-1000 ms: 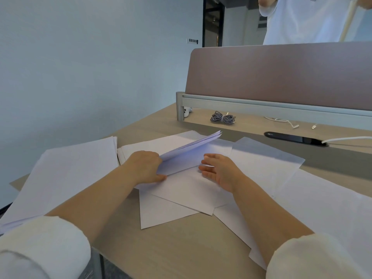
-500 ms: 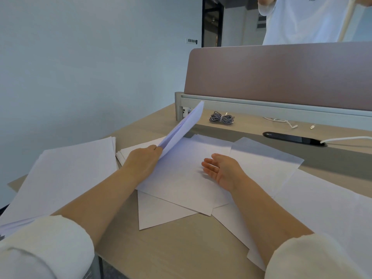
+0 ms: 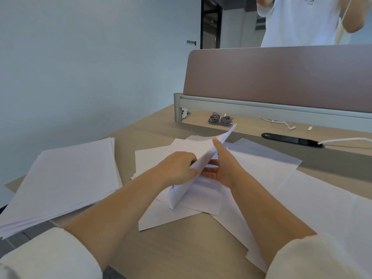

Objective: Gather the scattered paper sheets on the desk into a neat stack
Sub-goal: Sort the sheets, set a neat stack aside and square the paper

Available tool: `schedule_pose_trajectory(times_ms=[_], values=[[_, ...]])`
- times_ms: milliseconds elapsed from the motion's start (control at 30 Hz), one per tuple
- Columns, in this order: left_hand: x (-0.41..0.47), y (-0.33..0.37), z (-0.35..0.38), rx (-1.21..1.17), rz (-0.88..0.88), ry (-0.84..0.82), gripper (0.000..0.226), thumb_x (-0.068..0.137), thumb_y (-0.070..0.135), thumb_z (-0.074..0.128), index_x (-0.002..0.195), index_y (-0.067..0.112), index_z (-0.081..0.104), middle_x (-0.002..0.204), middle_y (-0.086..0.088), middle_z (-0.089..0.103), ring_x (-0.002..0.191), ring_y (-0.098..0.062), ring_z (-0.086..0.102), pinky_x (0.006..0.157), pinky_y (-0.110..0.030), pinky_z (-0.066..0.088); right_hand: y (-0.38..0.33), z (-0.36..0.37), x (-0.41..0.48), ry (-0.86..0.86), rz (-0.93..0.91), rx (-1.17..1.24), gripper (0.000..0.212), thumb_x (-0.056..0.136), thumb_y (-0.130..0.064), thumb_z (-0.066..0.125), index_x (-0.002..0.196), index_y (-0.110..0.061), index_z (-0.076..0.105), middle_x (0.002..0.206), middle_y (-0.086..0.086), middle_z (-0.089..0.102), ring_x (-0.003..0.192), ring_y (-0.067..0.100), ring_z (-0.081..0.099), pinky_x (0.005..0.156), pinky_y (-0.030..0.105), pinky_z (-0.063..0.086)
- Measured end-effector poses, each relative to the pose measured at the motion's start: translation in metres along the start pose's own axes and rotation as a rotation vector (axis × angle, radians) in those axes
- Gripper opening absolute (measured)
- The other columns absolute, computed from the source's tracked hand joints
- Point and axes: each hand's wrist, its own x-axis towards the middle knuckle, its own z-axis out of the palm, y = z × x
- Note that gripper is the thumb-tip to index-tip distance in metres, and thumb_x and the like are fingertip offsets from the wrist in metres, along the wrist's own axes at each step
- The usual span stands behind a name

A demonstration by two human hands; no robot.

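A thin bundle of white paper sheets (image 3: 203, 158) stands tilted on its lower edge in the middle of the wooden desk (image 3: 181, 248). My left hand (image 3: 177, 168) grips the bundle's near side. My right hand (image 3: 223, 164) holds its other face, thumb up against the paper. Loose white sheets (image 3: 261, 162) lie overlapping under and around both hands. A thick stack of paper (image 3: 66, 178) rests at the desk's left edge, partly overhanging it.
A brown partition screen (image 3: 281, 77) on a grey rail closes off the desk's far side. Below it lie a coiled grey cable (image 3: 220, 119), white cables (image 3: 281, 122) and a black cable port (image 3: 291, 140). A person in a white shirt (image 3: 298, 21) stands behind the screen.
My left hand lifted the bundle off the desk, swung it upright and brought it back toward me. My right hand rose from the loose sheets and closed on the bundle.
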Motion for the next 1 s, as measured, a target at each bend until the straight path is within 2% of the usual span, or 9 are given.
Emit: schedule_pose_trajectory(times_ms=[167,267,333,433,800,867,900,933,1000], values=[[0.002,-0.011,-0.002,-0.577,-0.136,-0.063,0.036,0.091,0.047,0.051,0.096,0.014,0.065,0.099,-0.001,0.070,0.090,-0.018,0.067,0.080,-0.030,0.049,0.001,-0.003,0.008,0.268,-0.039,-0.358,0.035,0.090,-0.003,0.045,0.124,-0.005,0.042,0.115,0.017,0.054,0.095,0.032,0.055,0.074,0.036,0.052],[0.014,-0.048,-0.004,-0.331,-0.312,0.171,0.045,0.093,0.049,0.045,0.117,0.014,0.059,0.119,-0.009,0.060,0.111,-0.024,0.054,0.092,-0.030,0.038,0.001,-0.017,0.011,0.341,-0.049,-0.403,0.031,0.087,-0.002,0.048,0.118,-0.003,0.049,0.112,0.019,0.056,0.099,0.037,0.057,0.088,0.043,0.052],[0.015,-0.067,0.003,-0.169,-0.452,0.120,0.061,0.094,0.049,0.043,0.136,0.005,0.044,0.140,-0.011,0.047,0.129,-0.027,0.043,0.103,-0.032,0.034,0.002,-0.021,0.013,0.385,-0.083,-0.481,0.024,0.084,-0.002,0.052,0.108,0.002,0.056,0.102,0.019,0.059,0.095,0.037,0.059,0.084,0.041,0.052],[0.016,-0.078,0.018,-0.086,-0.520,-0.002,0.062,0.096,0.048,0.039,0.136,0.000,0.039,0.141,-0.014,0.045,0.129,-0.030,0.043,0.102,-0.032,0.034,0.004,-0.018,0.017,0.419,-0.119,-0.611,0.023,0.081,-0.006,0.053,0.102,0.003,0.059,0.097,0.017,0.060,0.091,0.034,0.060,0.083,0.038,0.049],[0.022,-0.087,0.028,-0.361,-0.566,0.130,0.059,0.095,0.036,0.047,0.143,0.003,0.033,0.146,-0.010,0.041,0.133,-0.028,0.039,0.105,-0.032,0.033,-0.007,-0.013,0.005,0.403,-0.031,-0.278,0.021,0.086,-0.002,0.055,0.104,0.008,0.061,0.113,0.027,0.063,0.096,0.038,0.062,0.095,0.057,0.046],[0.022,-0.090,0.027,-0.423,-0.579,0.154,0.046,0.094,0.032,0.050,0.130,0.004,0.048,0.132,-0.009,0.052,0.121,-0.027,0.049,0.096,-0.032,0.038,-0.009,-0.011,0.004,0.393,0.000,-0.250,0.016,0.086,-0.005,0.058,0.101,0.000,0.061,0.116,0.024,0.062,0.105,0.041,0.060,0.095,0.054,0.047],[0.024,-0.094,0.028,-0.458,-0.593,0.160,0.029,0.092,0.031,0.053,0.108,0.008,0.059,0.109,-0.006,0.058,0.101,-0.023,0.056,0.083,-0.030,0.040,-0.011,-0.010,0.002,0.391,0.015,-0.239,0.020,0.087,-0.008,0.060,0.106,-0.002,0.059,0.118,0.022,0.061,0.108,0.040,0.059,0.096,0.052,0.047],[0.024,-0.095,0.029,-0.505,-0.605,0.183,0.019,0.091,0.031,0.055,0.081,0.014,0.056,0.085,0.000,0.052,0.077,-0.016,0.052,0.068,-0.027,0.037,-0.012,-0.009,0.000,0.376,0.027,-0.232,0.028,0.087,-0.011,0.061,0.113,-0.002,0.057,0.121,0.019,0.059,0.111,0.039,0.057,0.097,0.051,0.046],[0.024,-0.096,0.029,-0.592,-0.631,0.184,0.034,0.089,0.030,0.058,0.063,0.019,0.039,0.067,0.005,0.037,0.062,-0.013,0.039,0.062,-0.026,0.031,-0.014,-0.008,-0.002,0.341,0.026,-0.230,0.040,0.089,-0.013,0.061,0.126,-0.002,0.051,0.124,0.012,0.054,0.118,0.037,0.051,0.100,0.046,0.044]])
